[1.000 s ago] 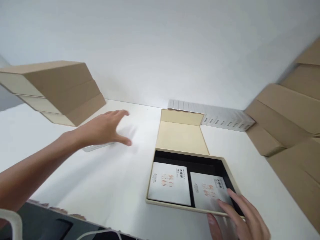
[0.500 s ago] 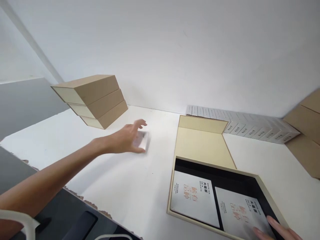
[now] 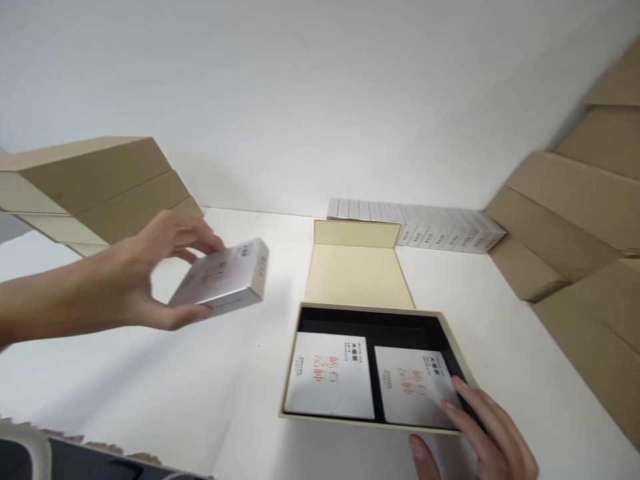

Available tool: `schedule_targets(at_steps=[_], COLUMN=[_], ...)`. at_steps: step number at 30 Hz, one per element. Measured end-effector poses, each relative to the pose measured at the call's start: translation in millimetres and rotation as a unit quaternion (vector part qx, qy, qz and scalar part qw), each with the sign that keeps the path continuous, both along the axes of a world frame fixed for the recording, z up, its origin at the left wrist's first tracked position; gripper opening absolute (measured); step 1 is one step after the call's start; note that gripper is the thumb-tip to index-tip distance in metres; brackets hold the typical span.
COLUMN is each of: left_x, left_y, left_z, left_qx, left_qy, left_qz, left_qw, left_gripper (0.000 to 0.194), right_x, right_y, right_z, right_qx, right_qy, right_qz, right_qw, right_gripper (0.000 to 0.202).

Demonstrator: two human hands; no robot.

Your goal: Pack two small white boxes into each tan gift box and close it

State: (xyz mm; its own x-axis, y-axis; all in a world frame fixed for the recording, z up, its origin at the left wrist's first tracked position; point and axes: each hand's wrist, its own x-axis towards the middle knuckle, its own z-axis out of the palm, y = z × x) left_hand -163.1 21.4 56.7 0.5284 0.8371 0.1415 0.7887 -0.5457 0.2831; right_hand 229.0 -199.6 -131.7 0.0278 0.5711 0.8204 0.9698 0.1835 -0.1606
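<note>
My left hand grips a small silver-white box by its edges, tilted above the white table, left of the open gift box. The gift box is cream with a black interior, its lid folded back toward the wall. Two silver-white boxes lie flat inside it, a left one and a right one. My right hand has its fingers apart, fingertips on the right box and the gift box's near right corner, thumb outside the near edge.
A long row of upright small white boxes stands along the wall. Tan gift boxes are stacked at the left, and more brown boxes are piled at the right. The table's near edge is chipped.
My left hand has lifted the small box off the table and brought it closer. The view has turned right. My right hand remains at the right inner box, with more of it showing.
</note>
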Motion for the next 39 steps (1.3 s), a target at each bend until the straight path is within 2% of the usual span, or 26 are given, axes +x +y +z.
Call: schedule_targets(at_steps=[3, 5, 7, 8, 10, 11, 12, 14, 15, 16, 17, 18, 20, 22, 24, 26, 29, 31, 34, 36, 39], left_x=[85.5, 146.7, 195.3, 212.3, 231.4, 234.6, 234.6, 227.6, 221.6, 214.6, 206.9, 199.2, 185.5, 177.4, 176.4, 181.1, 192.6, 200.0, 207.7, 209.9, 208.7], left_y=[-14.1, -27.1, -41.4, -47.8, -56.4, -58.2, -58.6, -57.1, -56.6, -57.0, -58.5, -61.2, -68.5, -75.1, -77.1, -73.5, -63.3, -58.4, -57.3, -58.3, -58.2], left_z=[-4.6, 1.0, 20.0, 33.9, 64.5, 77.5, 86.8, 89.2, 81.8, 69.6, 54.0, 36.9, 4.6, -17.6, -27.3, -28.3, -24.2, -22.7, -25.4, -29.8, -37.4], left_qx=[-0.107, -0.206, -0.182, -0.137, -0.023, 0.033, 0.079, 0.130, 0.134, 0.123, 0.094, 0.054, -0.050, -0.123, -0.151, -0.176, -0.217, -0.224, -0.191, -0.167, -0.162], left_qy=[-0.007, -0.011, -0.060, -0.106, -0.165, -0.152, -0.124, -0.123, -0.171, -0.233, -0.279, -0.277, -0.113, 0.086, 0.190, 0.224, 0.228, 0.245, 0.296, 0.306, 0.301], left_qz=[-0.089, -0.203, -0.296, -0.327, -0.357, -0.374, -0.388, -0.383, -0.358, -0.317, -0.270, -0.237, -0.229, -0.248, -0.263, -0.275, -0.298, -0.302, -0.310, -0.319, -0.322], left_qw=[0.990, 0.957, 0.936, 0.929, 0.919, 0.914, 0.910, 0.906, 0.908, 0.911, 0.917, 0.929, 0.966, 0.957, 0.933, 0.918, 0.901, 0.894, 0.883, 0.882, 0.883], left_gripper=[0.071, 0.088, 0.103, 0.100, 0.075, 0.065, 0.070, 0.084, 0.076, 0.061, 0.042, 0.030, 0.027, 0.045, 0.072, 0.085, 0.086, 0.094, 0.107, 0.105, 0.098], right_x=[-12.2, -21.5, -26.7, -27.0, -23.2, -19.6, -15.2, -5.5, -1.0, 2.8, 5.5, 6.8, 5.4, 0.3, -5.4, -9.1, -10.0, -8.8, -7.8, -8.7, -12.4], right_y=[-1.8, -4.0, -7.6, -9.8, -14.4, -16.4, -17.8, -17.6, -15.6, -12.0, -7.0, -0.7, 14.7, 31.2, 45.7, 56.7, 66.9, 70.8, 74.4, 76.1, 78.0], right_z=[1.7, 2.9, 4.8, 7.0, 15.8, 23.0, 32.0, 54.3, 66.8, 79.3, 91.4, 102.6, 120.5, 131.4, 136.3, 137.7, 137.7, 137.3, 137.0, 137.9, 142.0], right_qx=[0.002, 0.022, 0.053, 0.073, 0.111, 0.118, 0.106, 0.022, -0.047, -0.115, -0.179, -0.235, -0.321, -0.382, -0.423, -0.455, -0.487, -0.482, -0.459, -0.465, -0.503], right_qy=[0.092, 0.174, 0.225, 0.232, 0.229, 0.225, 0.220, 0.195, 0.168, 0.131, 0.086, 0.039, -0.051, -0.139, -0.208, -0.243, -0.264, -0.275, -0.288, -0.300, -0.319], right_qz=[0.032, 0.040, 0.038, 0.031, 0.008, -0.001, -0.006, 0.006, 0.022, 0.037, 0.056, 0.074, 0.117, 0.149, 0.160, 0.159, 0.161, 0.174, 0.189, 0.188, 0.181], right_qw=[0.995, 0.984, 0.972, 0.969, 0.967, 0.967, 0.970, 0.980, 0.984, 0.984, 0.979, 0.968, 0.938, 0.901, 0.868, 0.842, 0.817, 0.813, 0.819, 0.811, 0.783], right_gripper=[0.052, 0.064, 0.071, 0.071, 0.067, 0.063, 0.059, 0.049, 0.044, 0.041, 0.042, 0.046, 0.062, 0.079, 0.084, 0.072, 0.054, 0.055, 0.059, 0.055, 0.049])
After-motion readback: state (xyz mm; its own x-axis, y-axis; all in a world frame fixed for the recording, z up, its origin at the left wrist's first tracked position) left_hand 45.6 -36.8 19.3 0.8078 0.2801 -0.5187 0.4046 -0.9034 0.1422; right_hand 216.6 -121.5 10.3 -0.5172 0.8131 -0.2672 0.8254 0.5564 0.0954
